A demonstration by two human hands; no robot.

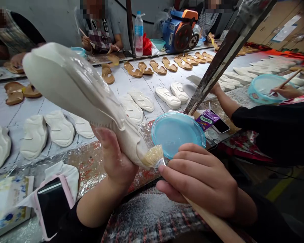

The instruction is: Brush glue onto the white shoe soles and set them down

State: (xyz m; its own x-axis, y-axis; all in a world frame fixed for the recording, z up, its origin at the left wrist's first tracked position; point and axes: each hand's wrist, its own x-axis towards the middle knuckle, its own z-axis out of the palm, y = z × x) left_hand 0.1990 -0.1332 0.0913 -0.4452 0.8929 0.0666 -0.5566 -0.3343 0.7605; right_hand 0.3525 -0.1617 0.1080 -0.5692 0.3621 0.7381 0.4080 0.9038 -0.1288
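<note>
My left hand (113, 158) grips a white shoe sole (71, 84) from below, tilted up with its glossy wet-looking face towards me and its ribbed edge along my palm. My right hand (197, 179) is closed around a flat brush (153, 157) with pale bristles and a metal ferrule. Its wooden handle (212, 219) runs down past my wrist. The bristles press against the tip of the sole, close to my left fingers. A shallow blue plastic plate (178, 135) lies on the foil-covered bench just behind the brush.
Rows of white and tan soles (141, 101) lie on a long marked table. A rusty metal post (217, 60) crosses the view at right. A co-worker's hand (285, 91) holds a stick in a blue bowl (265, 88). A phone in a pink case (53, 206) lies at lower left.
</note>
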